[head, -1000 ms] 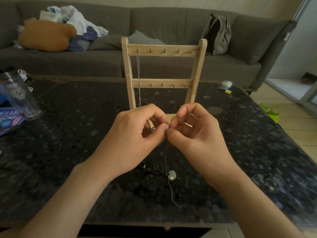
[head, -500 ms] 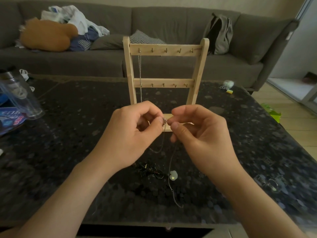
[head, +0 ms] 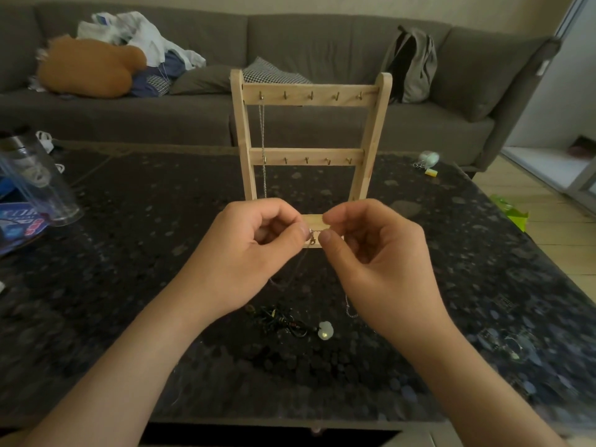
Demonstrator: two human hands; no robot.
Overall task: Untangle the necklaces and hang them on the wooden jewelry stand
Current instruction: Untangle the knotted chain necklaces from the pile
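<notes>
A wooden jewelry stand with two rows of small hooks stands on the dark speckled table. One silver chain hangs from its top left hook. In front of the stand's base, my left hand and my right hand each pinch an end of a thin silver necklace at its clasp. The chain's loop hangs below my hands and a short tail shows under my right hand. A dark tangled necklace with a pale pendant lies on the table beneath.
A clear plastic tumbler and a blue packet sit at the table's left edge. Small items lie at the far right corner. Behind the table is a grey sofa with a backpack and clothes.
The necklace's lower end has risen off the table and now hangs under my hands. The clasp ends have been drawn slightly apart between my fingertips.
</notes>
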